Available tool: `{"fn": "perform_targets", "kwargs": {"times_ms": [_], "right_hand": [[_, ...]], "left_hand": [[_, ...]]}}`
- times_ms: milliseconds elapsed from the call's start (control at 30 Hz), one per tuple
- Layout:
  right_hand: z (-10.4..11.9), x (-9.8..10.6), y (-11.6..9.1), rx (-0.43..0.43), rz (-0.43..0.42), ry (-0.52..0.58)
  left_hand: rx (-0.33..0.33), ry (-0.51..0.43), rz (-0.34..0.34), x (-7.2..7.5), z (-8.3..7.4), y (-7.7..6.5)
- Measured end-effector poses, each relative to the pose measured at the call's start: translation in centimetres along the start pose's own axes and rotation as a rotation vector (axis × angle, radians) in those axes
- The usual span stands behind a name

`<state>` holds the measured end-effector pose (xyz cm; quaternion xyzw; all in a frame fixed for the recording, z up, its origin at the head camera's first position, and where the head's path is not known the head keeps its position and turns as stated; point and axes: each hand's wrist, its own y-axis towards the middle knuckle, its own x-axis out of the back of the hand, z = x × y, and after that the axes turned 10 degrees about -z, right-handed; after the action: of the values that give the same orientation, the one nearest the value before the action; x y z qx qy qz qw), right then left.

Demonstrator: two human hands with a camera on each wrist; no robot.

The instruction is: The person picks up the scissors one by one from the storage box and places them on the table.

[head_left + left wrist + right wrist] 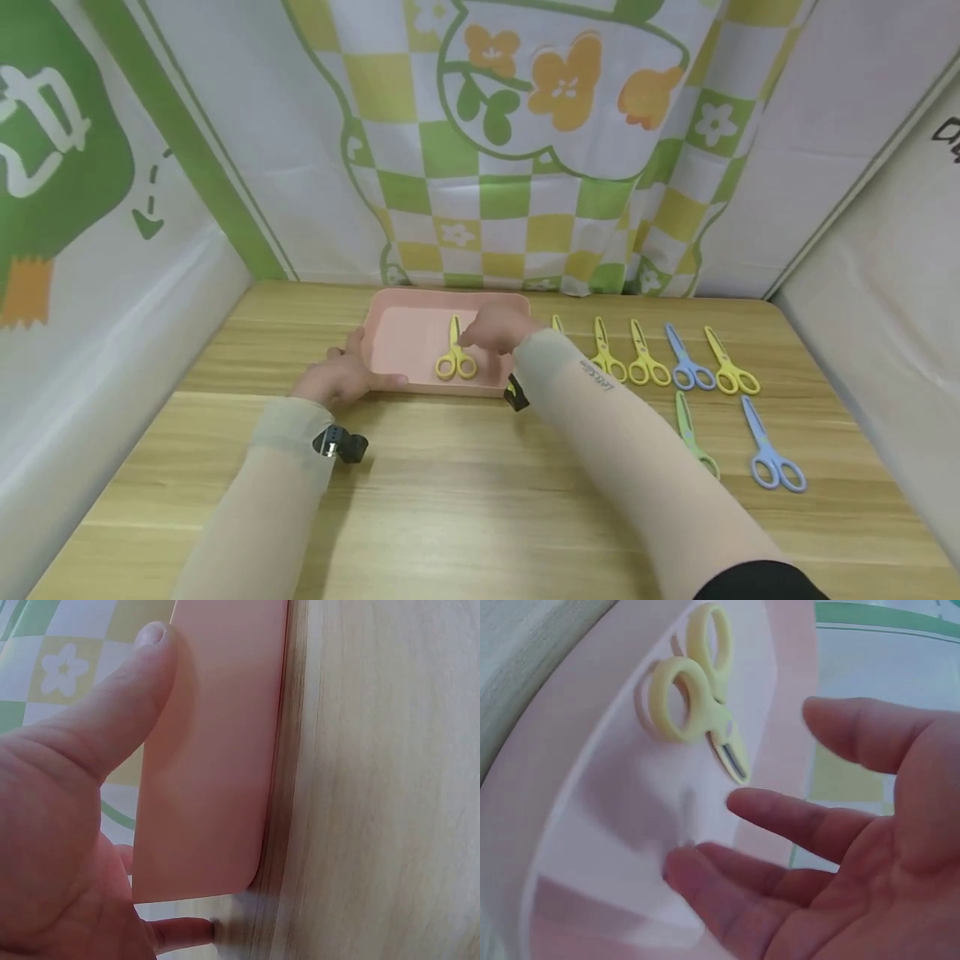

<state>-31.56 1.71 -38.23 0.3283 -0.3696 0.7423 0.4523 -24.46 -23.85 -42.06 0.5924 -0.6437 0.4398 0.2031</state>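
Observation:
A shallow pink tray [408, 329] stands on the wooden table by the curtain. One pair of yellow scissors [456, 350] lies in it, handle loops toward the front rim. My left hand [339, 375] rests at the tray's front left corner; its thumb [131, 701] lies against the rim and the fingers spread past the side. Over the right part of the tray hovers my right hand [497, 327]. In the right wrist view its thumb and fingers [795, 817] stand apart, with nothing between them, near the tips of the scissors.
Right of the tray is a row of scissors, several yellow [647, 358] and one blue [686, 358]. Nearer me lie green scissors [688, 425], partly behind my right forearm, and more blue scissors [767, 454]. A patterned curtain [502, 200] closes off the back.

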Motion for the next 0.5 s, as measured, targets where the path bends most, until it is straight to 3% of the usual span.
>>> {"fn": "perform_targets", "kwargs": {"times_ms": [333,500], "right_hand": [[1.6,-0.7,-0.2,-0.039,-0.011,-0.162],[2.4,-1.2,-0.1,-0.042,0.002,-0.245]], "left_hand": [[-0.024,-0.009,-0.023,0.1,-0.2,-0.4],[-0.014,0.017,-0.019,-0.1,0.3,0.1]]}}
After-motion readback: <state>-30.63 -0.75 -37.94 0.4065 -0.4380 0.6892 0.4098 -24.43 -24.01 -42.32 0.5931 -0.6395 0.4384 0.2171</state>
